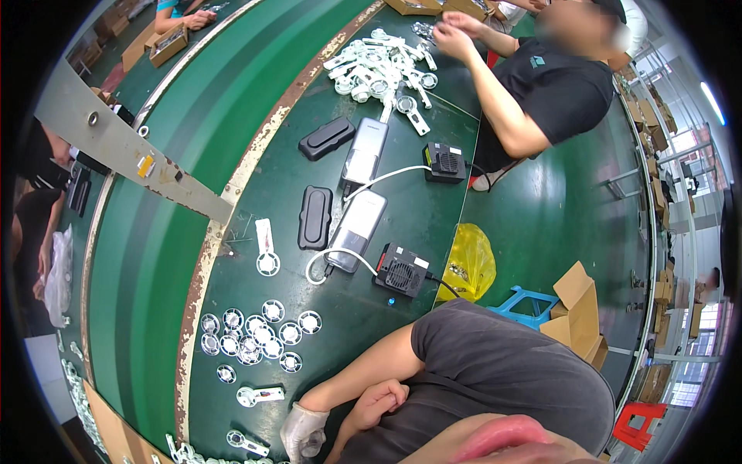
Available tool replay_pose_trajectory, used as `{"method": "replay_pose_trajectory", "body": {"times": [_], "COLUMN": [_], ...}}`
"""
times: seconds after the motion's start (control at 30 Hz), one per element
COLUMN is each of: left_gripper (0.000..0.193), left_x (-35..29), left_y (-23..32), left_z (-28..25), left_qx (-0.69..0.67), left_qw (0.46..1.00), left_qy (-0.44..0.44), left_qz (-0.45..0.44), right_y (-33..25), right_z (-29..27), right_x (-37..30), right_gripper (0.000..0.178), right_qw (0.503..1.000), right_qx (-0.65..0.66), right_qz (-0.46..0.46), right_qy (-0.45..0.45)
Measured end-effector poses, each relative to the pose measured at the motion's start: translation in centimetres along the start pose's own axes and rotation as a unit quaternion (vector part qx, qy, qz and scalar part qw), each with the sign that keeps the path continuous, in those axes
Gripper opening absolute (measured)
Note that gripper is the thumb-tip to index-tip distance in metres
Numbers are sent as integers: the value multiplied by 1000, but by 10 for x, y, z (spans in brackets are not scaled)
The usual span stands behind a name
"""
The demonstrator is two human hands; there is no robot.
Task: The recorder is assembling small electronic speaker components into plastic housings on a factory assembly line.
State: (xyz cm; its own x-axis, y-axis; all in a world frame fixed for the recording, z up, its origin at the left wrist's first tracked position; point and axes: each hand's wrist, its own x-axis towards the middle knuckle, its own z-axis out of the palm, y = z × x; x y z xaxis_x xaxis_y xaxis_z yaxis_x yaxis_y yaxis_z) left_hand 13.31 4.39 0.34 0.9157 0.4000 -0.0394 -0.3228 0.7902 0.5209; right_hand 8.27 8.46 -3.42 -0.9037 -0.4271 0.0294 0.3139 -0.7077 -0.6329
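Observation:
My right hand [304,434], in a white glove, is low over the near edge of the green table [267,309]. Its fingers point downward and are partly hidden, so I cannot tell whether they hold anything. Bare and loosely curled, my left hand [379,403] rests against my dark shirt below the right forearm, with nothing visible in it. Nearest to the glove lie a white ring-headed handle piece [260,395] and another ring-headed piece [247,443]. Beyond them is a loose group of round white rings with spoked centres [263,334].
Two grey-and-white boxes [358,231] stand mid-table, cabled to black vented units [400,270]. Beside them lie black oblong cases [315,217]. Farther off, a co-worker [541,93] sits by a heap of white handle pieces [379,66]. A metal post [147,158] rises beside the green conveyor [143,286].

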Motion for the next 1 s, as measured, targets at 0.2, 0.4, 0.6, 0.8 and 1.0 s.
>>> {"method": "replay_pose_trajectory", "body": {"times": [0.2,0.4,0.6,0.8,1.0], "left_gripper": [15,15,14,14,14], "left_x": [-1,-1,-1,1,-2], "left_y": [-1,-1,-2,-2,-4], "left_z": [1,0,-1,-1,0], "left_qx": [6,5,-2,-7,-14], "left_qw": [1000,1000,1000,1000,1000], "left_qy": [10,8,2,1,8], "left_qz": [-7,-9,-2,-4,-4], "right_y": [-5,0,-5,9,0], "right_z": [9,6,8,-6,6], "right_x": [-6,-3,-12,8,-2], "right_gripper": [25,25,26,25,26], "right_qw": [998,996,1000,998,998], "right_qx": [21,74,13,45,17], "right_qz": [21,11,-7,1,-23], "right_qy": [63,47,14,33,54]}}
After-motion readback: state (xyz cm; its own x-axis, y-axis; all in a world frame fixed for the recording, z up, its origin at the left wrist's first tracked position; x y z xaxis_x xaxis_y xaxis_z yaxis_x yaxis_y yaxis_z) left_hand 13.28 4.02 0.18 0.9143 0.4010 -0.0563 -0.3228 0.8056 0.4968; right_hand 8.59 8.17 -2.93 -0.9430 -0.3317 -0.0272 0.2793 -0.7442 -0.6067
